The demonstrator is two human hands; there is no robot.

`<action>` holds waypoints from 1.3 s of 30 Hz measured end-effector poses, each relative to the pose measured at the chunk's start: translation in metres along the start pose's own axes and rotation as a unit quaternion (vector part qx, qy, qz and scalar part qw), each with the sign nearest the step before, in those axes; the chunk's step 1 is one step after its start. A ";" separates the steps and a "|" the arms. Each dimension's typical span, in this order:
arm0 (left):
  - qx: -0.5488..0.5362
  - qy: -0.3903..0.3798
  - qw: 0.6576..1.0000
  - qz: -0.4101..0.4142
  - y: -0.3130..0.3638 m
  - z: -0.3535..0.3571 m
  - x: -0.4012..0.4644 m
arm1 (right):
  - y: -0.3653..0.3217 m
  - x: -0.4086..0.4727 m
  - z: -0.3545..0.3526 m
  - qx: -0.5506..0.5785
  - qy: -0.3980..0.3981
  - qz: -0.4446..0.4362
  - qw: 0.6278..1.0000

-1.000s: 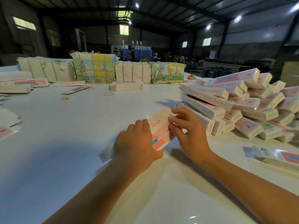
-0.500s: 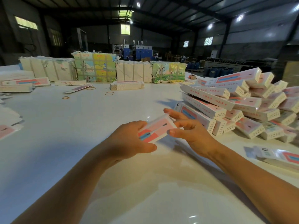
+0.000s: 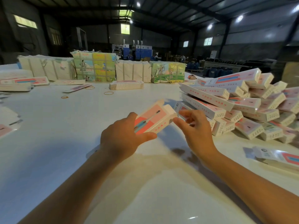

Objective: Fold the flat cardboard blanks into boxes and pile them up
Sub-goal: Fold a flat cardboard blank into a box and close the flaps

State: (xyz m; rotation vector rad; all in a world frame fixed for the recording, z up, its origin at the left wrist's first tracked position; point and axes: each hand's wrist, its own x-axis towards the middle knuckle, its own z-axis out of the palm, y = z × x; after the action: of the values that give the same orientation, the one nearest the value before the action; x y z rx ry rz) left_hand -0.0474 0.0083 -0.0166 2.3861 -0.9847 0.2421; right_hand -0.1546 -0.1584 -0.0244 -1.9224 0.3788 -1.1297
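Folded boxes are lying heaped along the table's right edge, a loose pile reaching toward the far right corner. Bundles of flat blanks are standing in a row at the far edge of the white table, and a short stack of blanks is sitting just in front of them, with rubber bands scattered nearby.

Near the middle of the table, the carton in hand is now standing open as a squared tube, where a second ago it was lying flat under both hands. The left hand is gripping its near end, thumb curled underneath and fingers over the printed face. The right hand is hovering at the far end with fingers loosely curled, holding nothing that I can make out, the thumb just touching the box's corner.

Erecting looks done; what is probably coming is closing the upright end flap, then adding the box to the pile.
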 end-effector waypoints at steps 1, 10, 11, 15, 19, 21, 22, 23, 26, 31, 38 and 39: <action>0.010 0.009 1.000 0.002 0.000 0.001 0.000 | -0.002 -0.001 0.001 0.005 -0.009 0.003 1.000; 0.019 0.029 0.999 0.038 0.003 0.010 -0.004 | -0.009 -0.012 0.004 0.022 -0.068 -0.023 0.997; 0.015 0.030 0.999 0.042 0.003 0.011 -0.004 | -0.010 -0.012 0.004 0.033 -0.065 -0.013 0.997; 0.017 0.030 0.998 0.050 0.002 0.012 -0.005 | -0.011 -0.010 0.002 0.096 -0.075 0.026 0.992; 0.037 0.030 0.997 0.065 0.002 0.015 -0.004 | -0.009 -0.006 0.002 0.094 -0.126 0.075 0.985; 0.052 0.019 0.996 0.075 0.001 0.015 -0.004 | -0.009 -0.006 0.002 0.076 -0.141 0.076 0.984; 0.055 0.012 0.995 0.077 0.001 0.016 -0.004 | -0.010 -0.007 0.001 0.079 -0.134 0.071 0.985; 0.055 0.009 0.995 0.078 0.001 0.016 -0.004 | -0.010 -0.007 0.002 0.091 -0.118 0.064 0.987; 0.058 0.016 0.995 0.075 0.002 0.017 -0.005 | -0.009 -0.010 0.004 0.084 -0.078 0.031 0.993; 0.068 0.034 0.995 0.070 0.005 0.020 -0.006 | -0.007 -0.013 0.006 0.086 -0.060 0.029 0.994; 0.069 0.060 0.993 0.071 0.010 0.021 -0.008 | -0.008 -0.008 0.003 0.159 -0.100 0.095 0.978; 0.070 0.058 0.994 0.068 0.010 0.021 -0.008 | -0.008 -0.007 0.003 0.153 -0.105 0.085 0.979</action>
State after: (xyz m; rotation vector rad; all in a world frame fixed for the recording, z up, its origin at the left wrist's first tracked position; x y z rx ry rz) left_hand -0.0611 -0.0041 -0.0327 2.4010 -1.1077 0.5097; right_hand -0.1572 -0.1483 -0.0223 -1.6821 0.2338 -0.8120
